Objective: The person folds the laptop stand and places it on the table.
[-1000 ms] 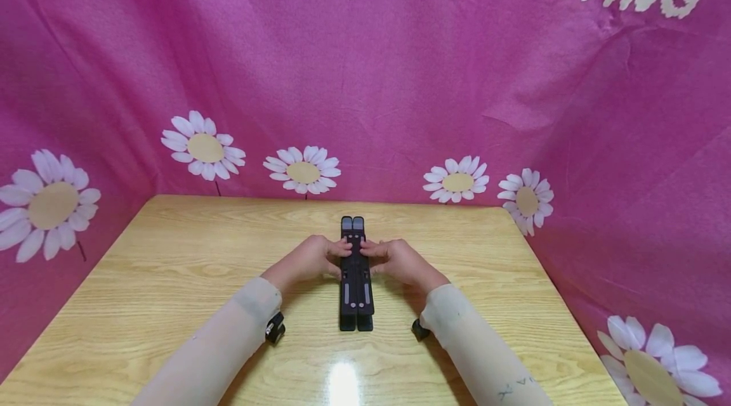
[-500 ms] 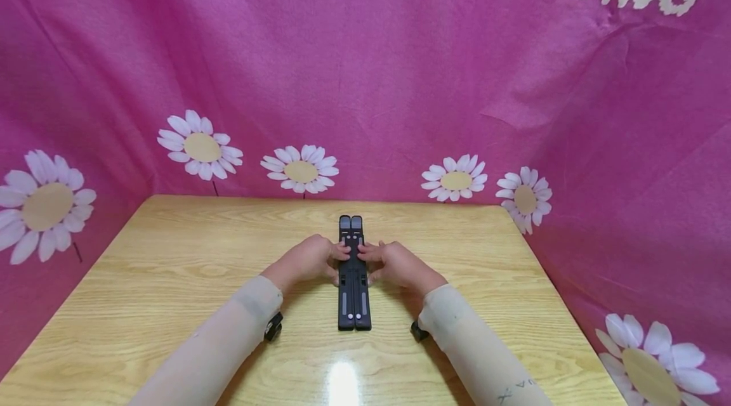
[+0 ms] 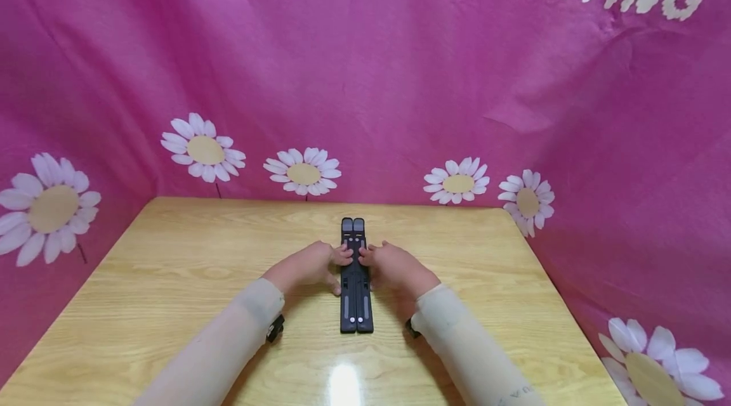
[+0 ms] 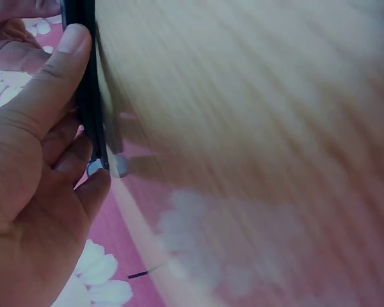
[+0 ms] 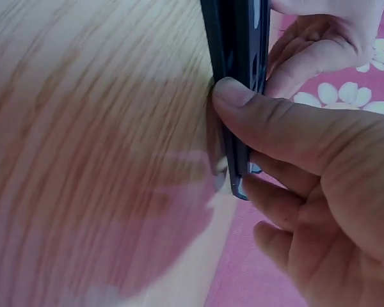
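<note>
A black folding laptop stand lies folded lengthwise at the middle of the table, its two long bars side by side. Grey pads show at its far end. My left hand holds its left side, fingertips on the top face and thumb against the side edge. From the right, my right hand grips the opposite side in the same manner. In the left wrist view the left thumb presses the stand's dark edge. The right wrist view has the right thumb on the other edge.
The wooden table is glossy and reflects a light near its front. Behind and beside it hangs a pink cloth with printed daisies and white lettering. A small black device sits at the left wrist.
The near ends of the stand's upper bars have come down flat onto the lower bars, closing the gap there. Both hands stay at its sides, with slight shifts of the fingers.
</note>
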Action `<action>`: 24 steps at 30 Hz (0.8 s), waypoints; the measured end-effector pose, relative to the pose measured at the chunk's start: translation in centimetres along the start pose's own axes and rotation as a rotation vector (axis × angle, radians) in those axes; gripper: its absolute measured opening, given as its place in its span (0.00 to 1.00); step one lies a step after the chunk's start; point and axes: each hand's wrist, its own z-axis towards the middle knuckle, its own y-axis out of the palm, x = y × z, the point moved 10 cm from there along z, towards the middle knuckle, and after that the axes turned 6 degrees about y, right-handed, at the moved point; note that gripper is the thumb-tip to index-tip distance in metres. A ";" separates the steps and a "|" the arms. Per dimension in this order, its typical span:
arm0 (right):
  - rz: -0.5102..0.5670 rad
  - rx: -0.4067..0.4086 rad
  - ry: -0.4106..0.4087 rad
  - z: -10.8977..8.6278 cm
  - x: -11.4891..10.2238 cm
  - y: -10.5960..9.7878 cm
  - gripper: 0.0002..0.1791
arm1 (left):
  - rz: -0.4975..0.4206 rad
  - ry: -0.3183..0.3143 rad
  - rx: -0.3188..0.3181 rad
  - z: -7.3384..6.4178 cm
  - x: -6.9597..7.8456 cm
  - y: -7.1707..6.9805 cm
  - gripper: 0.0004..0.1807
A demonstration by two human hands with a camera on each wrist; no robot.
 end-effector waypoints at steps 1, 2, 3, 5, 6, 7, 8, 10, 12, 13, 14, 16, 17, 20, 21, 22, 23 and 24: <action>-0.082 0.005 -0.031 0.0 -0.4 0.0 0.27 | -0.005 -0.005 0.000 -0.1 -0.1 0.1 0.42; -0.185 0.016 -0.078 -0.1 -1.0 0.0 0.30 | -0.003 -0.002 -0.001 -0.1 0.0 0.1 0.42; -0.295 0.037 -0.133 -0.2 -1.5 0.1 0.34 | 0.000 0.003 -0.003 -0.2 0.0 0.1 0.43; -0.362 0.042 -0.152 -0.2 -1.6 0.2 0.35 | -0.005 0.012 -0.008 -0.2 0.1 0.1 0.43; -0.369 0.043 -0.152 -0.3 -1.6 0.3 0.36 | -0.006 0.014 -0.010 -0.2 0.2 0.0 0.43; -0.378 0.041 -0.155 -0.4 -1.5 0.4 0.36 | -0.009 0.015 -0.012 -0.2 0.2 0.0 0.43; -0.377 0.035 -0.155 -0.5 -1.4 0.5 0.36 | -0.007 0.013 -0.012 -0.1 0.2 0.0 0.43; -0.378 0.028 -0.156 -0.8 -1.3 0.7 0.35 | -0.006 0.013 -0.005 0.0 0.4 -0.1 0.41; -0.404 0.032 -0.163 -1.3 -1.2 1.0 0.34 | 0.004 0.014 0.006 0.0 0.7 -0.2 0.40; -0.430 0.042 -0.174 -1.5 -1.2 1.0 0.33 | 0.004 0.013 0.013 0.0 0.9 -0.1 0.40; -0.438 0.053 -0.181 -1.8 -1.2 1.0 0.34 | 0.003 0.010 0.020 -0.1 1.1 -0.2 0.41; -0.445 0.084 -0.202 -2.5 -1.3 0.8 0.33 | -0.027 -0.001 0.034 -0.5 1.6 -0.1 0.44; -0.443 0.101 -0.221 -2.9 -1.4 0.5 0.33 | -0.037 -0.003 0.045 -0.8 1.8 -0.2 0.46; -0.445 0.146 -0.275 -4.1 -1.8 -0.1 0.35 | -0.038 -0.016 0.085 -2.2 2.3 -0.6 0.49; -0.455 0.162 -0.291 -4.5 -2.0 -0.3 0.35 | -0.024 -0.012 0.098 -2.7 2.5 -0.8 0.49; -0.461 0.181 -0.302 -4.9 -2.1 -0.6 0.36 | 0.004 -0.014 0.113 -3.3 2.6 -1.1 0.49; -0.467 0.199 -0.308 -5.2 -2.2 -0.8 0.37 | 0.033 -0.018 0.125 -4.0 2.7 -1.3 0.50; -0.468 0.217 -0.305 -5.6 -2.1 -1.0 0.38 | 0.062 -0.020 0.140 -4.7 2.9 -1.5 0.50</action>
